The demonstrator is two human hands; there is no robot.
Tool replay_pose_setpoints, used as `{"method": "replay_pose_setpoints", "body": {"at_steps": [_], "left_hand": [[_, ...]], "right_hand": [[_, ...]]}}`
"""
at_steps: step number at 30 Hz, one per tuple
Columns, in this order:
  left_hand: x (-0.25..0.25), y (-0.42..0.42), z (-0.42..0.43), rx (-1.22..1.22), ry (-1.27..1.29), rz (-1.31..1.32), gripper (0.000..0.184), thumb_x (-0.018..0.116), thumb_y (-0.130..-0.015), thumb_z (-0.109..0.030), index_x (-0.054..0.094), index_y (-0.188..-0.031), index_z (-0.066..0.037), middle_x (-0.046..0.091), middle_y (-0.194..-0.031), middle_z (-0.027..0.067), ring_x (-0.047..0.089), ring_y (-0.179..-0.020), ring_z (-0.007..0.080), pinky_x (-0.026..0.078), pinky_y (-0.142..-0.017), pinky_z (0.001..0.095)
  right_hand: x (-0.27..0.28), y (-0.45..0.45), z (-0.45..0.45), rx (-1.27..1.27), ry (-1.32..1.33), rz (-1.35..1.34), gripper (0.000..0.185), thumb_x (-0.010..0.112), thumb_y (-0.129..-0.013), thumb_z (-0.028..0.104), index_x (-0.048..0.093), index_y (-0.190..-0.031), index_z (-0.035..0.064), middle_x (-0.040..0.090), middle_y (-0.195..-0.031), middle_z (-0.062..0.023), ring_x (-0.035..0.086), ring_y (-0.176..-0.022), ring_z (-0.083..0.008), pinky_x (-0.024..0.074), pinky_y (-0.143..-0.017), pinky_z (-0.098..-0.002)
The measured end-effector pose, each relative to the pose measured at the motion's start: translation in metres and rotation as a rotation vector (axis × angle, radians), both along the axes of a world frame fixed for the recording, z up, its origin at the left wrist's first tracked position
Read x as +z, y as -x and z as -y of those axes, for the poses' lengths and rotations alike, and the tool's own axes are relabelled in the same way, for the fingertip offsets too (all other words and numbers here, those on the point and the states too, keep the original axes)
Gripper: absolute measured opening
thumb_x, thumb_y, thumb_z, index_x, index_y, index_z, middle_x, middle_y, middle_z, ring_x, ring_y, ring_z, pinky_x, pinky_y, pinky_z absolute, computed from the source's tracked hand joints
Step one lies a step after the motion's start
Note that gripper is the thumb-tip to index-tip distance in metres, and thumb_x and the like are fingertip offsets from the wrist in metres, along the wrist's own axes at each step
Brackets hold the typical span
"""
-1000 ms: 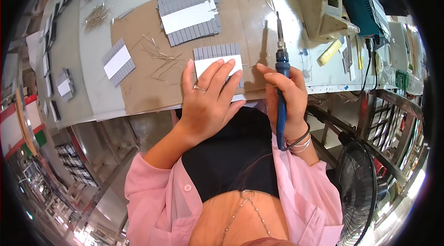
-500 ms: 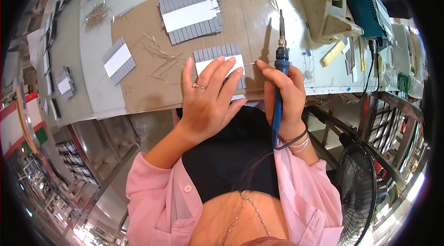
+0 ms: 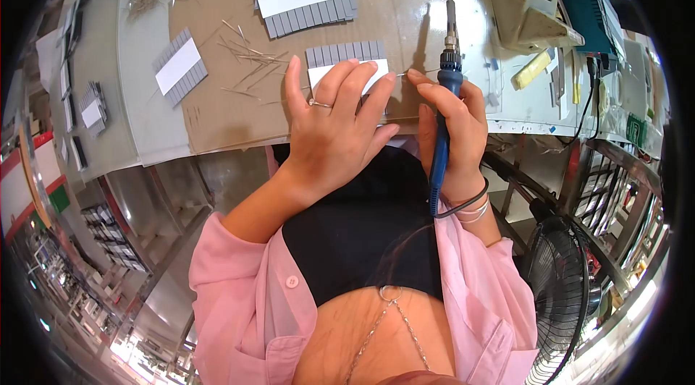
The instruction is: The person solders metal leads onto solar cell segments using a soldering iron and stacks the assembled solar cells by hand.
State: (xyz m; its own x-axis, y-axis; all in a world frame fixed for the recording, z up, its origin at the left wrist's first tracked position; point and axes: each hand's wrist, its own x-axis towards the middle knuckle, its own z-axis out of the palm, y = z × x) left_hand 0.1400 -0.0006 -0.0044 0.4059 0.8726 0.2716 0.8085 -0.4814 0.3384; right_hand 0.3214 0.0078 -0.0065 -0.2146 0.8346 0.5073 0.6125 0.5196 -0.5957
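Note:
My left hand point(image 3: 333, 113) lies with spread fingers over a grey slatted piece with a white strip point(image 3: 347, 53), its fingertips resting on the white part. The fingers hide the lower side of that piece. In my right hand point(image 3: 460, 124) is a blue-handled soldering iron point(image 3: 449, 81), its metal tip pointing away from me, up off the table. The right index fingertip and thumb are close to the end of a thin metal wire point(image 3: 402, 75) at the piece's right edge. Whether they pinch it, I cannot tell.
Brown cardboard point(image 3: 246, 124) covers part of the table. On it lie loose metal wires point(image 3: 250, 56), another slatted piece point(image 3: 179, 66) and a stack of such pieces point(image 3: 304, 1). A tape dispenser point(image 3: 532, 23) and a teal box point(image 3: 594, 16) stand right; a fan point(image 3: 557, 291) is below.
The table and its contents sit slightly higher in view. My left fingers have shifted a little on the slatted piece; my right hand still holds the soldering iron beside it.

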Motion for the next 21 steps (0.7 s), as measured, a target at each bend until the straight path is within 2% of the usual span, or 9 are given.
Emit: {"method": "replay_pose_setpoints", "body": {"at_steps": [3, 4, 7, 9, 10, 12, 13, 19, 21], "left_hand": [[0.0, -0.001, -0.001, 0.005, -0.005, 0.007, 0.063, 0.079, -0.068, -0.025, 0.057, -0.126, -0.014, 0.049, -0.126, 0.0049, 0.045, -0.121, 0.0242, 0.015, -0.107, 0.0626], [-0.001, -0.001, 0.0, 0.006, -0.001, 0.01, 0.063, 0.079, -0.068, -0.025, 0.058, -0.126, -0.014, 0.049, -0.126, 0.0047, 0.045, -0.121, 0.024, 0.015, -0.107, 0.0627], [-0.006, -0.001, -0.003, 0.005, -0.107, -0.016, 0.061, 0.079, -0.064, -0.034, 0.061, -0.118, -0.012, 0.053, -0.122, 0.0035, 0.047, -0.118, 0.0222, 0.025, -0.1, 0.067], [-0.006, -0.001, -0.002, 0.007, -0.103, -0.026, 0.061, 0.08, -0.064, -0.034, 0.061, -0.118, -0.013, 0.053, -0.122, 0.0031, 0.048, -0.117, 0.0221, 0.026, -0.1, 0.0669], [-0.005, -0.001, -0.002, 0.008, -0.102, -0.031, 0.061, 0.08, -0.064, -0.034, 0.061, -0.118, -0.013, 0.053, -0.122, 0.0029, 0.048, -0.117, 0.022, 0.026, -0.1, 0.0668], [-0.003, -0.002, -0.001, 0.011, -0.042, -0.024, 0.062, 0.08, -0.066, -0.03, 0.06, -0.122, -0.016, 0.05, -0.126, 0.0024, 0.045, -0.12, 0.0225, 0.02, -0.104, 0.0644], [-0.002, -0.002, 0.0, 0.013, -0.012, -0.02, 0.062, 0.08, -0.067, -0.029, 0.059, -0.125, -0.017, 0.049, -0.128, 0.0021, 0.044, -0.121, 0.0227, 0.017, -0.106, 0.0631], [-0.003, -0.005, 0.001, 0.03, -0.029, -0.045, 0.059, 0.078, -0.07, -0.034, 0.059, -0.123, -0.018, 0.049, -0.128, 0.0024, 0.044, -0.121, 0.0226, 0.018, -0.105, 0.0634], [-0.007, -0.006, -0.002, 0.033, -0.121, -0.046, 0.061, 0.08, -0.064, -0.037, 0.06, -0.118, -0.017, 0.052, -0.124, 0.0029, 0.047, -0.117, 0.0225, 0.026, -0.1, 0.0649]], "right_hand": [[0.0, -0.001, -0.001, 0.015, -0.031, 0.036, 0.037, 0.066, -0.073, -0.008, 0.062, -0.108, 0.005, 0.07, -0.101, -0.0113, 0.06, -0.09, -0.0303, 0.0476, -0.078, -0.0347], [0.001, -0.002, -0.001, 0.023, -0.014, 0.05, 0.034, 0.064, -0.077, -0.007, 0.061, -0.108, 0.0039, 0.07, -0.102, -0.0121, 0.06, -0.09, -0.0302, 0.0479, -0.08, -0.0347], [0.004, -0.003, -0.001, 0.042, 0.007, 0.08, 0.026, 0.061, -0.083, -0.006, 0.059, -0.108, 0.0015, 0.07, -0.105, -0.0137, 0.06, -0.092, -0.0302, 0.0485, -0.083, -0.0347], [0.003, -0.003, -0.001, 0.042, -0.004, 0.082, 0.025, 0.061, -0.084, -0.005, 0.06, -0.107, 0.0013, 0.07, -0.104, -0.0138, 0.06, -0.092, -0.0302, 0.0486, -0.083, -0.0348], [0.002, -0.002, -0.002, 0.035, -0.017, 0.065, 0.03, 0.063, -0.08, -0.006, 0.06, -0.108, 0.0025, 0.07, -0.102, -0.0131, 0.06, -0.09, -0.0303, 0.0484, -0.081, -0.0351], [-0.001, 0.0, -0.003, 0.022, -0.045, 0.031, 0.041, 0.067, -0.072, -0.009, 0.06, -0.11, 0.0049, 0.071, -0.097, -0.0118, 0.061, -0.087, -0.0306, 0.0479, -0.078, -0.0356], [0.0, 0.001, -0.003, 0.017, -0.05, 0.033, 0.041, 0.067, -0.072, -0.009, 0.06, -0.11, 0.0048, 0.07, -0.096, -0.0119, 0.061, -0.086, -0.0306, 0.048, -0.078, -0.0358], [0.006, 0.001, -0.001, 0.003, -0.057, 0.037, 0.039, 0.07, -0.074, -0.002, 0.063, -0.112, 0.0028, 0.069, -0.09, -0.0112, 0.06, -0.078, -0.029, 0.0484, -0.072, -0.0348], [0.021, -0.009, 0.002, 0.01, -0.034, 0.053, 0.039, 0.073, -0.077, 0.004, 0.064, -0.114, 0.0015, 0.069, -0.087, -0.0103, 0.059, -0.071, -0.0265, 0.0478, -0.066, -0.0329]]}}
